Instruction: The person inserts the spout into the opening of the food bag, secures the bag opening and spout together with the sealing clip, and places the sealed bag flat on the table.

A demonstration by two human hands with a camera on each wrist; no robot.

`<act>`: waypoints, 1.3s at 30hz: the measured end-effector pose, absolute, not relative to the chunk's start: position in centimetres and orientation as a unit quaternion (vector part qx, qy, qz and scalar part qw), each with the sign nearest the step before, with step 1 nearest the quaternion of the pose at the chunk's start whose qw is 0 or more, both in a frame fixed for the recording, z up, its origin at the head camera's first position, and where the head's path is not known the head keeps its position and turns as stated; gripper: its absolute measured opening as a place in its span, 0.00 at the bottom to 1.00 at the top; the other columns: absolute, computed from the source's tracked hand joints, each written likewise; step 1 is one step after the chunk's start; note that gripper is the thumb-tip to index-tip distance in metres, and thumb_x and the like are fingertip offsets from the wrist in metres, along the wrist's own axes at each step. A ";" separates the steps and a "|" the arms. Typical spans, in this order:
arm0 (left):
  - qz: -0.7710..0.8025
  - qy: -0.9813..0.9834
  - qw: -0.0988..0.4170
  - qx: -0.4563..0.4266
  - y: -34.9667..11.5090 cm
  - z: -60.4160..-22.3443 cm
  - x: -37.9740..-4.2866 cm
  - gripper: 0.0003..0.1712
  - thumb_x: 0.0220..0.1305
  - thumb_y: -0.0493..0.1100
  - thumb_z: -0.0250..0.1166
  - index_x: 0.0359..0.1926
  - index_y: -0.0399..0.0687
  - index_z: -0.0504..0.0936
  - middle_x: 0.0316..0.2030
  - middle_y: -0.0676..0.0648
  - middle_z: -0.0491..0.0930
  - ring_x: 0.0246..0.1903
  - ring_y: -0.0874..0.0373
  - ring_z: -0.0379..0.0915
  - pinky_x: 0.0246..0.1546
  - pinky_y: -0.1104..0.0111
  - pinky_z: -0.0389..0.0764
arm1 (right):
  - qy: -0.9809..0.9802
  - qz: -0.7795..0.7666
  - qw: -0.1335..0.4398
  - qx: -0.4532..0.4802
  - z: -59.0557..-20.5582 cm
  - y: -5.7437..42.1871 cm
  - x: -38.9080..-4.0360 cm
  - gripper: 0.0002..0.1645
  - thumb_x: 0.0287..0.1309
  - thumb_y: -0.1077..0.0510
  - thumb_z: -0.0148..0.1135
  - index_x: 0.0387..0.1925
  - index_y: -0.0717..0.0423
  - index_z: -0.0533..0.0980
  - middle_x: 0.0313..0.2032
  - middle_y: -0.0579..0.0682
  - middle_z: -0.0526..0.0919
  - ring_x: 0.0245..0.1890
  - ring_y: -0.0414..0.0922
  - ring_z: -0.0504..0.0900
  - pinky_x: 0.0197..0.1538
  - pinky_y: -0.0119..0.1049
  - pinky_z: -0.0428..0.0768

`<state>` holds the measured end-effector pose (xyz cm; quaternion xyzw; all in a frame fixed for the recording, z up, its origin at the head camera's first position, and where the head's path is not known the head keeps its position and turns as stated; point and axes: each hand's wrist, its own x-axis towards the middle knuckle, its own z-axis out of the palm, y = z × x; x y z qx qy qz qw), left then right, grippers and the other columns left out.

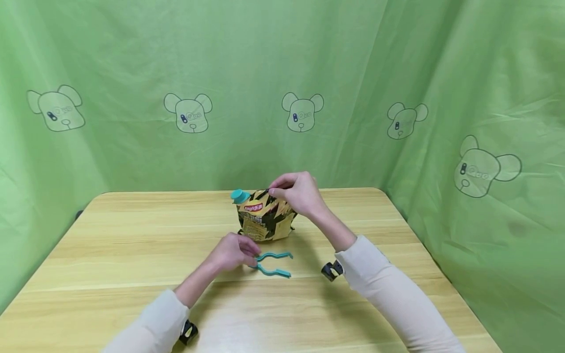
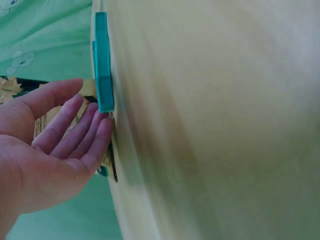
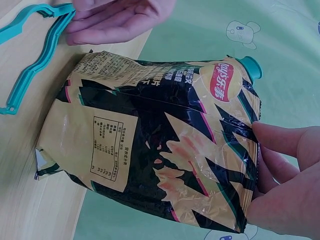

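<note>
A black-and-gold Lay's chip bag stands upright near the back of the table, its printed side with a nutrition panel facing the right wrist camera. A teal round cap sits at one upper corner. My right hand pinches the bag's top edge, thumb on one face and fingers behind. In front of the bag lies a teal bag clip, its two wavy arms spread apart. My left hand is at the joined end of the clip, fingers loosely bent, the thumb apart from them, fingertips right at the teal plastic.
The light wood table has rounded back corners. Green curtains with bear-head outlines hang behind it and along both sides. Black wrist mounts hang below both pale sleeves.
</note>
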<state>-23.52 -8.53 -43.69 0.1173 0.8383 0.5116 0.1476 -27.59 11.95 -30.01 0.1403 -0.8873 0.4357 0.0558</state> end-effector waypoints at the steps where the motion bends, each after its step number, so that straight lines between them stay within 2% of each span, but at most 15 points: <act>1: 0.510 0.839 0.149 0.114 -8.4 -43.7 -23.5 0.18 0.48 0.31 0.77 0.44 0.42 0.87 0.41 0.44 0.89 0.39 0.57 0.84 0.50 0.61 0.84 | -0.887 0.436 0.056 0.141 -30.0 11.9 -27.6 0.05 0.58 0.57 0.74 0.38 0.49 0.89 0.35 0.48 0.90 0.35 0.44 0.86 0.38 0.36 0.82; 5: 0.500 0.847 0.146 0.109 -8.1 -43.7 -23.3 0.18 0.47 0.30 0.77 0.42 0.43 0.88 0.39 0.46 0.88 0.39 0.57 0.83 0.49 0.60 0.84 | -0.886 0.437 0.057 0.144 -30.0 11.9 -27.6 0.06 0.58 0.57 0.74 0.38 0.49 0.89 0.35 0.48 0.90 0.35 0.44 0.86 0.39 0.36 0.82; 12: 0.468 0.864 0.155 0.100 -7.7 -44.0 -23.2 0.14 0.45 0.31 0.77 0.35 0.47 0.90 0.32 0.52 0.87 0.35 0.56 0.79 0.41 0.65 0.80 | -0.886 0.438 0.057 0.144 -29.9 12.0 -27.6 0.06 0.58 0.57 0.74 0.38 0.50 0.89 0.35 0.48 0.90 0.35 0.44 0.86 0.40 0.37 0.83; 19: 0.458 0.869 0.154 0.104 -7.4 -44.2 -23.0 0.12 0.44 0.30 0.78 0.32 0.47 0.90 0.34 0.51 0.89 0.33 0.57 0.79 0.37 0.67 0.80 | -0.887 0.436 0.057 0.143 -29.9 12.0 -27.6 0.06 0.59 0.57 0.74 0.38 0.49 0.89 0.35 0.48 0.90 0.35 0.44 0.86 0.39 0.37 0.82; 30: 0.456 0.870 0.154 0.105 -7.1 -44.5 -23.1 0.14 0.41 0.26 0.78 0.29 0.47 0.90 0.30 0.52 0.87 0.31 0.57 0.77 0.34 0.69 0.80 | -0.887 0.436 0.058 0.143 -29.9 12.1 -27.6 0.05 0.59 0.56 0.74 0.38 0.49 0.89 0.35 0.47 0.90 0.35 0.44 0.86 0.39 0.37 0.83; 39: 0.455 0.871 0.156 0.099 -7.2 -44.5 -23.1 0.13 0.41 0.27 0.78 0.28 0.47 0.90 0.30 0.52 0.87 0.29 0.57 0.75 0.32 0.69 0.78 | -0.887 0.435 0.058 0.147 -30.0 12.2 -27.6 0.06 0.59 0.57 0.73 0.38 0.49 0.89 0.36 0.48 0.90 0.35 0.45 0.86 0.39 0.37 0.82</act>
